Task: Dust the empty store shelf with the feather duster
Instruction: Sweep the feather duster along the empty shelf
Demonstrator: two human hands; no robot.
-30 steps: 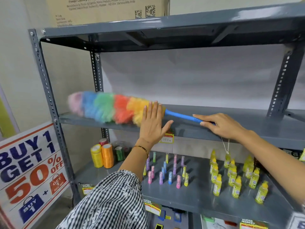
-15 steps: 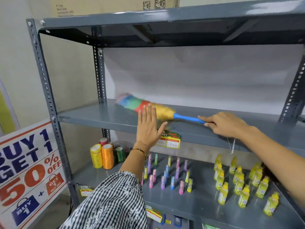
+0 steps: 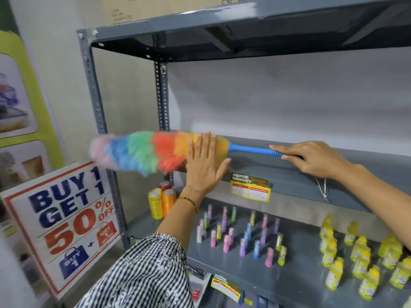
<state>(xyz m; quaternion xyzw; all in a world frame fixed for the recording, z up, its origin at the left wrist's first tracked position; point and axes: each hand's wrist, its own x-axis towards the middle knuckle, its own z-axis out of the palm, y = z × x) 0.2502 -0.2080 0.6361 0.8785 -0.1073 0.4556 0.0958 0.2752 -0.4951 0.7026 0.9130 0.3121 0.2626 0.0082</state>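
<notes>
1. Currently, head view: the sweeping step is in hand. The right hand (image 3: 311, 160) is closed around the ribbed grip end of the blue handle (image 3: 251, 149), fingers curled over the top; a thin hang-loop cord (image 3: 322, 190) dangles below the wrist.
2. The feather duster (image 3: 151, 152) lies roughly level along the front of the empty shelf (image 3: 333, 174), its head overhanging the left end and crossing in front of the perforated upright post (image 3: 97, 103). The head is motion-blurred, so I judge it to be mid-stroke.
3. The left hand (image 3: 204, 165) is flat and open, fingers extended and together, holding nothing. It stands in front of the yellow end of the head; whether the palm touches the fluff or the shelf edge, I cannot tell.
4. Judgement: the left end and front edge are being covered now; most of the surface to the right and toward the back wall looks yet to be treated. The next move calls for bringing the head back inboard and running it lengthwise with light pressure.
5. Materials: the duster head is soft, bushy fibre in bands of pink, blue, green, orange and yellow; the handle is smooth hard plastic. The shelf is grey painted metal, flat, slightly glossy, with a paper price tag (image 3: 250, 190) clipped to its front lip.
6. Lower shelf: small yellow bottles (image 3: 360, 261) and slim pastel tubes (image 3: 242, 236) stand upright, well below the stroke.
</notes>
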